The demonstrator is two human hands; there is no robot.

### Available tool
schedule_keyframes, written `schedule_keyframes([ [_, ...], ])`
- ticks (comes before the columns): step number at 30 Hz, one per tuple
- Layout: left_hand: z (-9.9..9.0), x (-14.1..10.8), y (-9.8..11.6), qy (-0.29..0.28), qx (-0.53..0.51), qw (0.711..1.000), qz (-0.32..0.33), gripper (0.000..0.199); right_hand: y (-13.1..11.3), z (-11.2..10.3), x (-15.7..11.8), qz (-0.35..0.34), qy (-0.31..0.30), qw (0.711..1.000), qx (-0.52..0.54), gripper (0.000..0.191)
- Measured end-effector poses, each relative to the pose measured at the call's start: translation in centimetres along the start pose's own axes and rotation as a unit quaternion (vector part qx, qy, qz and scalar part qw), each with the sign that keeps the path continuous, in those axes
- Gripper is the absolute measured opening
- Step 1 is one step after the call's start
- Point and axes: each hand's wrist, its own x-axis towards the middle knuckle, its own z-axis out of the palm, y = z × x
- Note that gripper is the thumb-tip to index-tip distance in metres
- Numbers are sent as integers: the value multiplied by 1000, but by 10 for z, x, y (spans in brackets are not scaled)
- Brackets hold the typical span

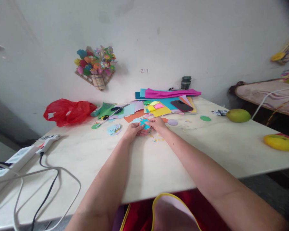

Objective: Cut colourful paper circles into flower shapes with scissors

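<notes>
Between both hands, just above the table, is a small bright blue paper flower (144, 124). My left hand (135, 129) pinches it from the left, with some fingers curled underneath. My right hand (158, 124) pinches its right edge between thumb and fingers. Left of the hands lies a pile of pale blue and lilac paper cutouts (114, 129). A lilac paper circle (172, 122) rests to the right of my right hand. Tiny paper scraps (157, 140) are scattered on the table (154, 166) nearby.
Coloured paper sheets (163, 111), a phone (181, 106) and scissors (117, 109) lie behind the hands. A red plastic bag (68, 112) is at the back left. A power strip (16, 160) with cables sits at the left. Two mangoes (239, 115) lie toward the right.
</notes>
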Motion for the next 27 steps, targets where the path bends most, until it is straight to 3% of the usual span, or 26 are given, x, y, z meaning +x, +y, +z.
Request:
schedule_keyframes([
  [11, 1, -2, 2, 18, 2, 1000, 15, 49, -12, -10, -3, 61, -34, 994, 86, 51],
  [21, 5, -7, 9, -9, 36, 999, 23, 54, -1, -17, 5, 1, -81, 996, 24, 34],
  [27, 6, -7, 8, -9, 37, 999, 17, 50, -5, -14, 3, -7, -56, 998, -2, 29],
])
